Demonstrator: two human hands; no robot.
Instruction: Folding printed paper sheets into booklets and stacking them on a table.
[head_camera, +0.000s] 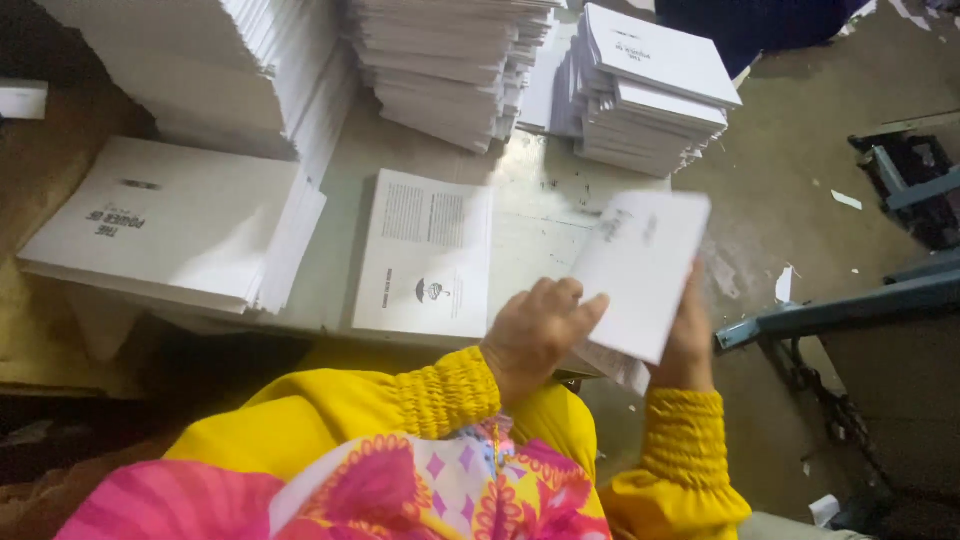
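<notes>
— What are the hands doing?

— Both grips are grasping one white printed sheet bundle (640, 270), blurred, tilted and lifted off the worktop (545, 205). The left hand (535, 335) lies over its lower left edge with the fingers spread on the face; the right hand (688, 335) clasps its right edge from behind, so only the back of that hand shows. Both wrists wear gathered yellow sleeves (450, 392).

— Where is that bundle, clock-wise?

— At about 3 o'clock from the middle of the view, over the worktop's near right corner, partly out above the floor (790, 150).

— What lies around it?

— Just beside the left hand, at 9 o'clock from it, a flat printed sheet (425, 250) lies on the worktop with a text block and a small emblem. Farther out at 9 o'clock sits a low stack of white covers (175, 225) with dark lettering. At 12 o'clock from the hands stands a tall fanned pile of folded sheets (450, 65), and at 1 o'clock a shorter stack of booklets (650, 90). A big pile (215, 60) fills the 11 o'clock corner.

— And to the right?

— A blue-grey metal frame (850, 305) at 3 o'clock, well apart from the worktop, with paper scraps (783, 285) on the floor between.
</notes>
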